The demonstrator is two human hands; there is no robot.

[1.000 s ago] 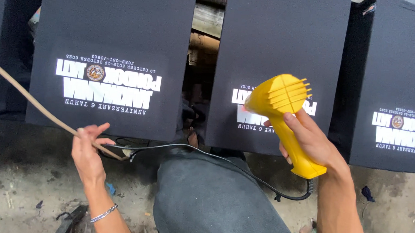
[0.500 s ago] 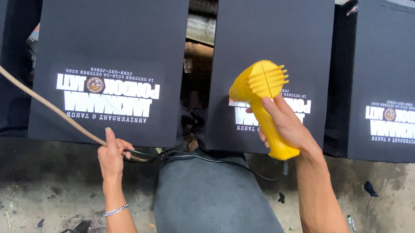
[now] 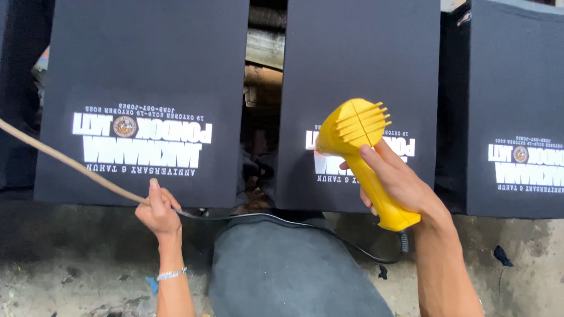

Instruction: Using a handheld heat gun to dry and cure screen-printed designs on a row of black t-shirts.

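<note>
Knee: a dark trouser leg (image 3: 302,280) fills the bottom centre, nearest the camera, between the two forearms.
Bracelet: a thin silver band (image 3: 171,274) circles the left wrist.
Left hand: the left hand (image 3: 159,211) sits low and left of centre, its grip closed round a pale tan cord (image 3: 54,156) and the black cable (image 3: 279,223). It has shifted right and up from where it was a second ago, when the fingers were spread and looser on the cord.
Cord: it runs taut from the left edge of the view down into the fist.
Cable: it leaves the fist, crosses the knee and loops up to the base of the yellow tool's handle.
Right hand: the right hand (image 3: 398,182) has its grip wrapped firmly round the handle of the yellow heat gun (image 3: 358,149), thumb laid along the upper side.
Heat gun: held in the air, nozzle with its slotted guard pointing up and left at the middle panel's lower edge. It sits about where it was half a second ago, slightly higher than a second ago.
Floor: rough grey concrete (image 3: 530,277) with small scraps lies beneath the arms.
Panels: three black fabric panels, left (image 3: 147,57), middle (image 3: 362,54) and right (image 3: 526,80), stand side by side beyond the hands, each with white print near its lower edge, seen upside down.
Gap: wooden boards (image 3: 264,47) show between left and middle panels.
</note>
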